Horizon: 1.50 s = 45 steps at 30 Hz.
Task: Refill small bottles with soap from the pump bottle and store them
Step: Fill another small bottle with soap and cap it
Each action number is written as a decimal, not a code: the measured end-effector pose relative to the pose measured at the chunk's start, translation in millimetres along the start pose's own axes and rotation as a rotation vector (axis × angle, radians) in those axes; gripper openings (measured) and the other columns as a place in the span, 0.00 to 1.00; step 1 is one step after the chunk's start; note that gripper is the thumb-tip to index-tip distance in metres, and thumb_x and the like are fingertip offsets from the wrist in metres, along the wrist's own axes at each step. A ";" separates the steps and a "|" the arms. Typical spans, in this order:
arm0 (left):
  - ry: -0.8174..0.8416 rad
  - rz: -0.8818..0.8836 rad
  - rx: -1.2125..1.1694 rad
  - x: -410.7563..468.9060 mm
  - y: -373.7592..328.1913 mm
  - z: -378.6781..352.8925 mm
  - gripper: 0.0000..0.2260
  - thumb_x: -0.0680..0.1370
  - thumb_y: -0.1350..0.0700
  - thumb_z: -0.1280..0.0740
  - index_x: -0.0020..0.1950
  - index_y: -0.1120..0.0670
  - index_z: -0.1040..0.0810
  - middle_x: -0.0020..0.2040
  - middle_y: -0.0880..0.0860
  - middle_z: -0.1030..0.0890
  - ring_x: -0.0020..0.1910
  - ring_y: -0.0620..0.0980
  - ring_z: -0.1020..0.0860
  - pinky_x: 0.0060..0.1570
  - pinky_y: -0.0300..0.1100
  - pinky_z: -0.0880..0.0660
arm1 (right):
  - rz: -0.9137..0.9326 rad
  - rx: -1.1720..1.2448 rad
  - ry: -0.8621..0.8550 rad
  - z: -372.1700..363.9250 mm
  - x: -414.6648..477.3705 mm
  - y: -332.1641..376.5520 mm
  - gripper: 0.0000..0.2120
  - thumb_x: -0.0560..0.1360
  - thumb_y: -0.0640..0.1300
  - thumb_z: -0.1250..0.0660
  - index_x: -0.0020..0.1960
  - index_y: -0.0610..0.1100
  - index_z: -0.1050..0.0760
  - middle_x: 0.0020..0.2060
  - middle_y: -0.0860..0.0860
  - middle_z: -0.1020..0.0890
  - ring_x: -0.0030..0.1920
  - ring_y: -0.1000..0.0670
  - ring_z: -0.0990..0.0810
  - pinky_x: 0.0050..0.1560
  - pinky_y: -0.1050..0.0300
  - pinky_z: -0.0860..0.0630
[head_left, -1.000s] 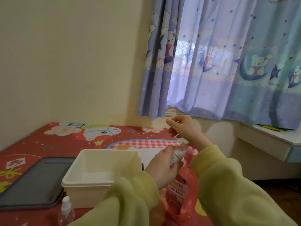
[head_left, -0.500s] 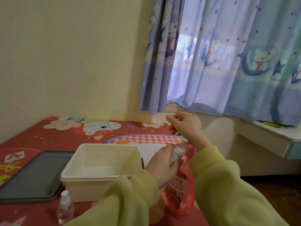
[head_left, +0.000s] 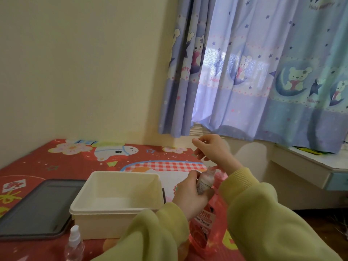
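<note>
My left hand [head_left: 188, 196] grips a small clear bottle [head_left: 204, 180], holding it upright against the top of the pink pump bottle [head_left: 202, 227], whose pump head is hidden behind my wrists. My right hand [head_left: 212, 150] is raised just above them. Its fingers are curled, with thumb and forefinger pinching a small pale piece that looks like the bottle's top. The right wrist lies over the pump. A second small spray bottle [head_left: 74, 243] with a white top stands at the table's near edge.
An open cream plastic box [head_left: 113, 175] stands left of my hands. Left of it a flat grey lid [head_left: 37, 208] lies on the red patterned tablecloth [head_left: 56, 162]. The wall and a blue curtain [head_left: 263, 81] are behind; a white shelf [head_left: 310, 162] juts out at right.
Both hands stay in nearly the same pose over the pump bottle. Only the view has shifted slightly.
</note>
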<state>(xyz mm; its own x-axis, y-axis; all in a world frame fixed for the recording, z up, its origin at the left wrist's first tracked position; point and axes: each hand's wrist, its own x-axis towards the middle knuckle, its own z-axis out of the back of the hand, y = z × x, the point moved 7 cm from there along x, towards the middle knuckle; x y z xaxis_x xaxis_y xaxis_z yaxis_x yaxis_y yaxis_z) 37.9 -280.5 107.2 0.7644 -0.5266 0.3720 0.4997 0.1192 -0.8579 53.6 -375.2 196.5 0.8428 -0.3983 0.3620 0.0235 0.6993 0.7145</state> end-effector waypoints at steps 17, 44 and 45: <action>0.043 0.050 0.075 -0.4 1.1 10.1 0.15 0.72 0.49 0.30 0.50 0.56 0.31 0.41 0.49 0.24 0.38 0.46 0.25 0.41 0.42 0.27 | -0.024 0.323 -0.178 19.9 2.2 -4.5 0.11 0.78 0.40 0.42 0.39 0.41 0.25 0.29 0.46 0.20 0.26 0.51 0.23 0.31 0.60 0.23; -0.222 0.034 0.144 -80.0 16.8 145.5 0.19 0.69 0.55 0.26 0.55 0.57 0.28 0.46 0.51 0.21 0.47 0.50 0.22 0.49 0.43 0.26 | -0.036 0.340 0.163 -102.6 -98.3 7.4 0.09 0.78 0.40 0.39 0.40 0.40 0.25 0.30 0.47 0.21 0.23 0.55 0.23 0.26 0.62 0.25; -0.228 0.038 0.146 -82.5 19.5 149.5 0.19 0.69 0.55 0.26 0.55 0.57 0.28 0.45 0.49 0.22 0.45 0.49 0.23 0.47 0.41 0.26 | -0.044 0.294 0.212 -115.8 -102.8 6.1 0.08 0.77 0.40 0.39 0.42 0.39 0.24 0.30 0.47 0.21 0.24 0.55 0.23 0.26 0.62 0.25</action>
<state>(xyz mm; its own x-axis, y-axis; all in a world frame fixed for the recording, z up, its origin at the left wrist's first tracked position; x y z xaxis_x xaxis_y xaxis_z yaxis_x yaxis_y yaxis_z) 45.5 -108.9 112.8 0.8475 -0.3186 0.4246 0.5095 0.2639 -0.8190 29.4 -261.3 94.4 0.9378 -0.2708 0.2174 -0.0675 0.4718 0.8791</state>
